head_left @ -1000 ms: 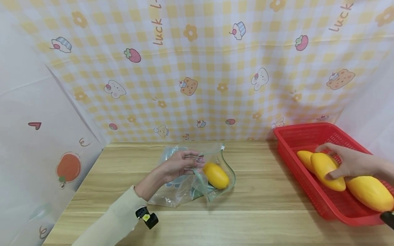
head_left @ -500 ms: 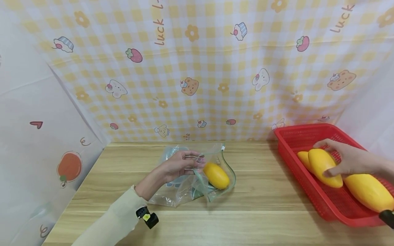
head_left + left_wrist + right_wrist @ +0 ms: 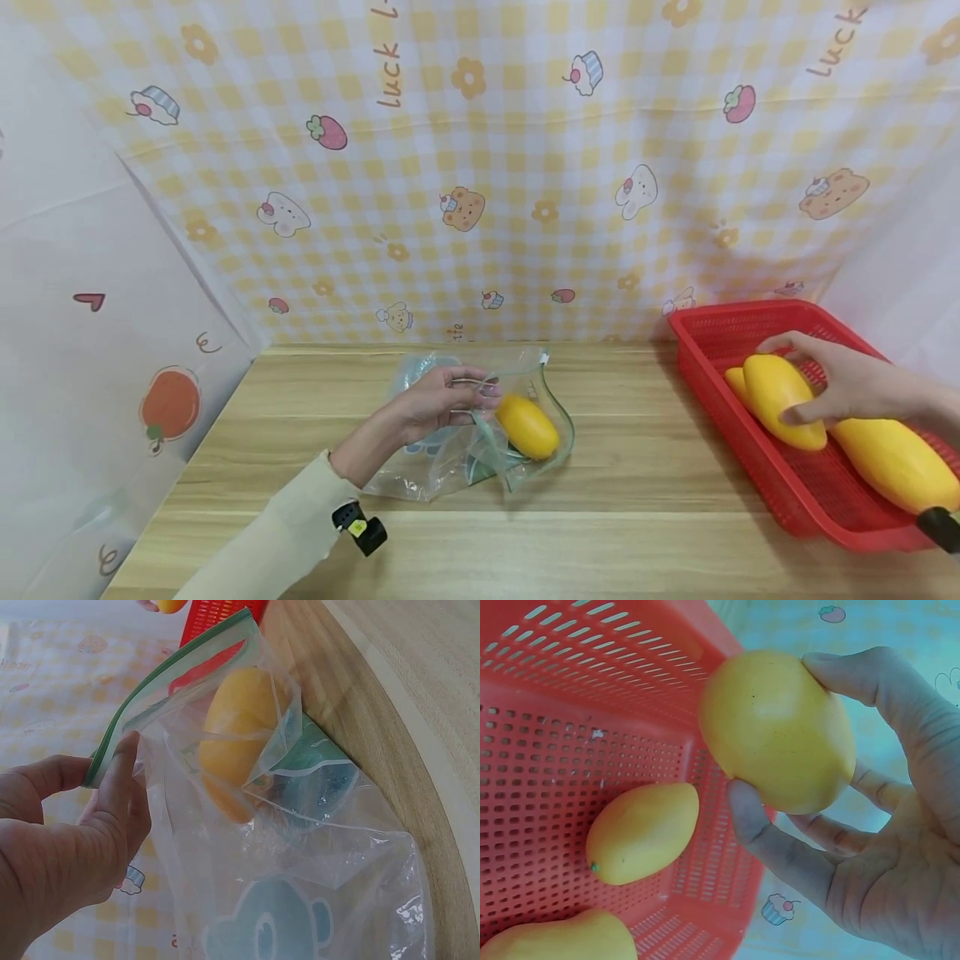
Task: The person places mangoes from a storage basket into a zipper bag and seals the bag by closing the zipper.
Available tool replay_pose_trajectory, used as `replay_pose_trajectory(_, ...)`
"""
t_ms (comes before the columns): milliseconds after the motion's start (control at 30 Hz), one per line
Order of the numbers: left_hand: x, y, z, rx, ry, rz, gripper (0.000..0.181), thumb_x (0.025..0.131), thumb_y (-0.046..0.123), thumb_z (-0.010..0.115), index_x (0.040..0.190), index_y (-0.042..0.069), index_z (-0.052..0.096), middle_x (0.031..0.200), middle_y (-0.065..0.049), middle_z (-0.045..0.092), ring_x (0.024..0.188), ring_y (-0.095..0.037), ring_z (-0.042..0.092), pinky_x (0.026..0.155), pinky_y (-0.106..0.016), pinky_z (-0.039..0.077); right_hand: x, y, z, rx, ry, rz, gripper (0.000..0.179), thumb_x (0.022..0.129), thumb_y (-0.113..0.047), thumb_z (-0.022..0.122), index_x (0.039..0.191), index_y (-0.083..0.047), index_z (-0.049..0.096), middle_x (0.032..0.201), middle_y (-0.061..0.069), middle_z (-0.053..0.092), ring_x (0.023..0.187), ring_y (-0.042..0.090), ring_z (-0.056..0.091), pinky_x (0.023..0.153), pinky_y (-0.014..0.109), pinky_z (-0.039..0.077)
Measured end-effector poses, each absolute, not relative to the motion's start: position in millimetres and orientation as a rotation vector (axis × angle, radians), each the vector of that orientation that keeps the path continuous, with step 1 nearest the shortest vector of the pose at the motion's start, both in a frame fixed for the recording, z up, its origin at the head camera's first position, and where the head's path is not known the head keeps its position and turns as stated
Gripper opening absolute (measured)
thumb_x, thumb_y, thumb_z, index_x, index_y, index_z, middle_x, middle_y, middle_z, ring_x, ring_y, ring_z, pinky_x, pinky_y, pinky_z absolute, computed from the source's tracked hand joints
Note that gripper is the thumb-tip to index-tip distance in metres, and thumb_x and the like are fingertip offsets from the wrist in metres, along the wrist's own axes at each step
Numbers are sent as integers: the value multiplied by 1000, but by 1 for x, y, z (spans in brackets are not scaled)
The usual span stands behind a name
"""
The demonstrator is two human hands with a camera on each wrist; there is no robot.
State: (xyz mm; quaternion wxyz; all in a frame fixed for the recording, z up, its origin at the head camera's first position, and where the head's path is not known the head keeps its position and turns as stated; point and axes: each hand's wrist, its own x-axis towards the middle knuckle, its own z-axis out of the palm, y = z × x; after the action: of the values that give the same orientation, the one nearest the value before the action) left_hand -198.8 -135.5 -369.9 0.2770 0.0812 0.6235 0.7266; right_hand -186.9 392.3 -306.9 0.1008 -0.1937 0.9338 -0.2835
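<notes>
My left hand pinches the green-edged mouth of a clear zip bag between thumb and fingers, keeping it parted. Inside the bag, near its opening, lies one yellow mango; blue print shows on the plastic. Over at the right, my right hand grips a second mango with thumb and fingers around its sides, lifted off the floor of the red basket. Below it in the basket rest another mango and a larger-looking one nearer the front.
The wooden table runs between bag and basket. A checked cloth with cartoon prints hangs behind it, and a white sheet covers the left side. The basket's raised wall stands between the right hand and the bag.
My right hand has raised the mango slightly and shifted it a little to the left and back. My left hand and the bag stay where they were.
</notes>
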Motion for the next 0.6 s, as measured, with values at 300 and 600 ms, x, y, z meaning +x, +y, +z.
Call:
replay_pose_trajectory(300,-199,-135,-369,220,1678,1945,48,98,-6,59,143,-11,43,131,-23,62,112,-28,67,91,-38,57,-186,386,-304,-595,2776,-852,75,77,-5,88,135,-5,39,133,30,41,110,44,46,52,37,59)
replay_pose_trajectory(600,-199,-136,-370,221,1687,1948,47,98,-6,59,142,-11,44,131,-23,62,112,-27,67,89,-36,58,-189,380,-301,-715,2873,-819,76,72,-8,92,134,-9,47,136,16,43,116,16,45,64,32,53)
